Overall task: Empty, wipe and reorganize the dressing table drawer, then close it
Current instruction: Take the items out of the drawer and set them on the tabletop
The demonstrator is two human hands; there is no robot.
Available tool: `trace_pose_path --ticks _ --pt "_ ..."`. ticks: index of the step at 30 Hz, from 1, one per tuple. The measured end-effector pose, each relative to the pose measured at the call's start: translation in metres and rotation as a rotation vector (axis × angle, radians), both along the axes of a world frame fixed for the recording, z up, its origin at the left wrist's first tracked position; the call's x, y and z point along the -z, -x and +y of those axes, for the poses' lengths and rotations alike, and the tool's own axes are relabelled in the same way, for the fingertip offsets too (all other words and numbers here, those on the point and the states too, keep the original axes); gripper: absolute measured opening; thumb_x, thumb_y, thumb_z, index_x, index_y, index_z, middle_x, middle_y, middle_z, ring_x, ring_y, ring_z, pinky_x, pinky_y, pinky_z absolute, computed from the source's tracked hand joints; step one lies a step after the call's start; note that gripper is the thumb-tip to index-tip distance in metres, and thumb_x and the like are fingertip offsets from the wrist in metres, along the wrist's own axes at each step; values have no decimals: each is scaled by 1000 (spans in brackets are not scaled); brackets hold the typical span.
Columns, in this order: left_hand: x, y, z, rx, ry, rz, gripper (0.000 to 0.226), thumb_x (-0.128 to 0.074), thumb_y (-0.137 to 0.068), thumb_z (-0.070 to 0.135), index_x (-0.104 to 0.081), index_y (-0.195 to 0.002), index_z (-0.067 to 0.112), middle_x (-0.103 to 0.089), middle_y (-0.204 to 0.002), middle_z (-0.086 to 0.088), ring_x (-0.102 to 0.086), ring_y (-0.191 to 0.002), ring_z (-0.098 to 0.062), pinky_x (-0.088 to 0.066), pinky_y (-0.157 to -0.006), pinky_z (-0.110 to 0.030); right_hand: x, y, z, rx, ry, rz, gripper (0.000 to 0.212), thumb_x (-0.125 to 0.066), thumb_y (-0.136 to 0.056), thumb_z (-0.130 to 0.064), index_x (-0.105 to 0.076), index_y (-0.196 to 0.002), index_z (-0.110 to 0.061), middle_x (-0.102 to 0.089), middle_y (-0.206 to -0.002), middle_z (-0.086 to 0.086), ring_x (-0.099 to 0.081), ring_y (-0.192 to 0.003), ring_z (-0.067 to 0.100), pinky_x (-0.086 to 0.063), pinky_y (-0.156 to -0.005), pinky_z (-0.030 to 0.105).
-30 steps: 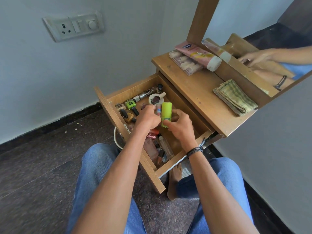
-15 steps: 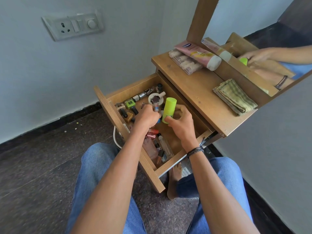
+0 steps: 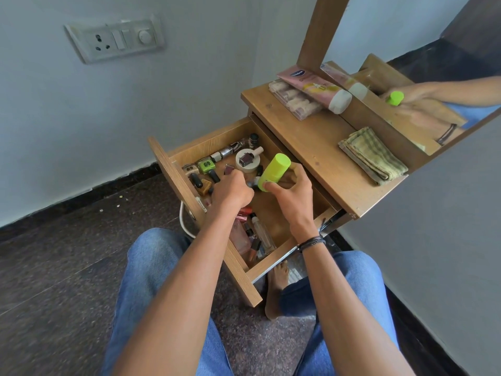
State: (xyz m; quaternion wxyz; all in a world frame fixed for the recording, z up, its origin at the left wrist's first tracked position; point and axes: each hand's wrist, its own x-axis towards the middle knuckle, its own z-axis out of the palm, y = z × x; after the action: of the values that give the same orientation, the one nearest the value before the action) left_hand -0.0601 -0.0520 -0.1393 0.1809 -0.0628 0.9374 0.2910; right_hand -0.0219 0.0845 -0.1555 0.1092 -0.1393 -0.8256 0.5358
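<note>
right hand is gripping lime bottle over open drawer mid-frame; left hand is curling inside, hold unclear; checked cloth is lying on tabletop upper right.

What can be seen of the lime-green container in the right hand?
The lime-green container is a smooth cylinder, plastic by its look, cap the same colour. It is tilted, cap up, above the open drawer. The right hand grips its lower half, thumb near the base. Its cap shows in the mirror.

The wooden drawer stands open, cluttered with cosmetics; a lime-green bottle tilts above it; a folded cloth lies on the tabletop.
</note>
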Motion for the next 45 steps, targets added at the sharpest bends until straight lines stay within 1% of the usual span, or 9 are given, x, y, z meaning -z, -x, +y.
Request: trace_pose_path --ticks 8,12,16,20,26,30,35,41,45 --pt "5 0 1 32 96 45 34 -60 -96 15 -53 -128 8 -57 -129 -18 -56 -117 -40 -49 -87 -45 -15 -3 -3 41 -108 89 47 -86 -74 -30 -55 -109 -38 -67 -103 -19 -67 -92 2 -59 -83 38" --pt "12 4 0 55 95 39 36 -67 -93 18 -57 -127 10 -61 -126 -16 -59 -115 -38 -49 -86 -44 -40 4 3 41 -220 194 46 -85 -75 -29 -46 -92 -45 -63 -94 -26 -67 -83 -6 -62 -71 31" --pt "16 4 2 69 87 20 44 -72 -91 17 -57 -133 14 -63 -125 -15 -61 -115 -36 -51 -90 -44 -64 25 22 113 -268 264 45 -83 -74 -32 -56 -110 -31 -60 -91 -30 -66 -80 -7 -56 -70 21" --pt "18 3 4 58 104 31 42 -76 -87 19 -58 -124 10 -65 -119 -14 -64 -109 -35 -50 -78 -40 -74 52 40 225 -290 202 53 -77 -70 -36 -59 -120 -26 -57 -81 -27 -60 -70 -5 -46 -64 21" --pt "19 3 6 76 129 72 34 -76 -87 19 -61 -116 13 -67 -114 -12 -65 -104 -34 -42 -67 -36 -75 80 56 240 -302 140 49 -78 -75 -37 -62 -119 -22 -69 -100 -7 -65 -93 15 -55 -86 39" --pt "19 4 4 93 153 79 33 -75 -87 19 -60 -116 14 -66 -114 -12 -64 -104 -34 -42 -67 -36 -72 90 60 271 -242 164 43 -81 -78 -29 -63 -116 -22 -69 -102 -9 -65 -94 10 -53 -88 30" --pt "19 3 5 103 165 70 38 -77 -86 20 -59 -119 14 -67 -115 -12 -65 -104 -34 -42 -66 -36 -65 90 67 331 -173 176 42 -80 -80 -14 -58 -115 -21 -68 -99 -7 -64 -88 2 -48 -75 13" --pt "15 4 6 98 116 27 48 -77 -86 20 -54 -129 17 -65 -121 -11 -62 -110 -35 -43 -69 -39 -63 95 70 354 -149 176 26 -79 -81 -8 -62 -97 -18 -65 -88 -12 -61 -79 -3 -50 -72 11" --pt "14 6 6 75 51 -3 65 -79 -83 19 -48 -139 21 -61 -129 -11 -59 -117 -36 -50 -83 -44 -62 95 71 353 -147 172 21 -76 -82 -7 -64 -92 -20 -66 -87 -12 -63 -82 0 -47 -69 7"
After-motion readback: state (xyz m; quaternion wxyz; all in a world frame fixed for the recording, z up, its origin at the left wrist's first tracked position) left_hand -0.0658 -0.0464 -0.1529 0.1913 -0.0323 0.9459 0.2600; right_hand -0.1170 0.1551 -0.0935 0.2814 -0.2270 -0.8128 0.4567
